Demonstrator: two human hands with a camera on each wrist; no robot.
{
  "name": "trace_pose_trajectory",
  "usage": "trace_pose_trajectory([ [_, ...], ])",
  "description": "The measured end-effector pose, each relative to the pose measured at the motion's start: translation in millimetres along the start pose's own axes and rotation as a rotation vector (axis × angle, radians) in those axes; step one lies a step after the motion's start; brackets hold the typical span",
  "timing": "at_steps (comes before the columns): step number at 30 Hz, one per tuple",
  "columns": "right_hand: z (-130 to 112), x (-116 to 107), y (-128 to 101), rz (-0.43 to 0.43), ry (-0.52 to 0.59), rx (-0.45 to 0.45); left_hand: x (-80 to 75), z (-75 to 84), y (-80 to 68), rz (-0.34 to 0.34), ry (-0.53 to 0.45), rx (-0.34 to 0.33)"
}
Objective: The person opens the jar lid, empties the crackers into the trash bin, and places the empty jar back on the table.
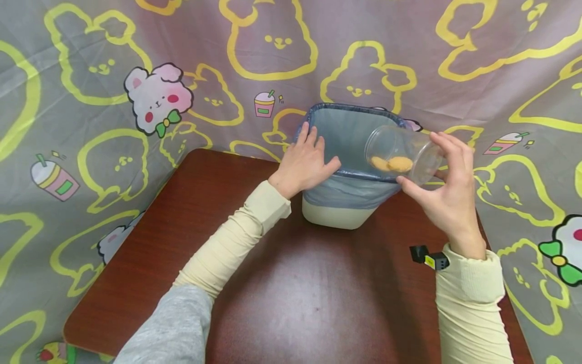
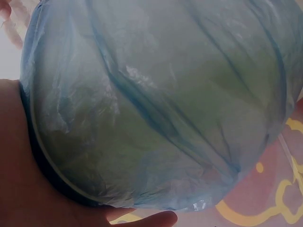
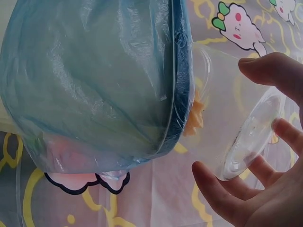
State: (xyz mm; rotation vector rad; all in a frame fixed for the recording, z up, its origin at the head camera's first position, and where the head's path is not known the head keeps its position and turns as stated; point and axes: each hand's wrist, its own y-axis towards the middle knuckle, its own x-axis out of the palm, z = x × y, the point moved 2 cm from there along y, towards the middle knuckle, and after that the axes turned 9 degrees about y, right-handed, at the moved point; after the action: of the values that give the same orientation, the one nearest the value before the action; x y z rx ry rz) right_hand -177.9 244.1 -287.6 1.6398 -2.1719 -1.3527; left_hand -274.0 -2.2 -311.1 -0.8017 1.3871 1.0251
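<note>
While the left hand [image 1: 305, 164] rests flat on the bin [image 1: 350, 202] rim, the right hand [image 1: 447, 194] grips the tipped cup [image 1: 402, 154]; yellow pieces [image 1: 393, 163] remain inside, so emptying seems unfinished.

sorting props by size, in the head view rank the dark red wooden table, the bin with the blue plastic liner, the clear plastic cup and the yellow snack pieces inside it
1. dark red wooden table
2. bin with the blue plastic liner
3. clear plastic cup, held tilted by the right hand
4. yellow snack pieces

The left hand rests on the bin rim.
</note>
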Motion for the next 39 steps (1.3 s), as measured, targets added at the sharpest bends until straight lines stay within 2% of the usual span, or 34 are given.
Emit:
trace_pose_trajectory([
  [23, 0.3, 1.0, 0.5, -0.002, 0.016, 0.008, -0.7, -1.8, 1.4, 0.01, -0.009, 0.0],
  [39, -2.1, 0.8, 0.6, -0.021, 0.007, 0.005, -0.2, -2.0, 1.9, -0.015, -0.029, -0.012],
])
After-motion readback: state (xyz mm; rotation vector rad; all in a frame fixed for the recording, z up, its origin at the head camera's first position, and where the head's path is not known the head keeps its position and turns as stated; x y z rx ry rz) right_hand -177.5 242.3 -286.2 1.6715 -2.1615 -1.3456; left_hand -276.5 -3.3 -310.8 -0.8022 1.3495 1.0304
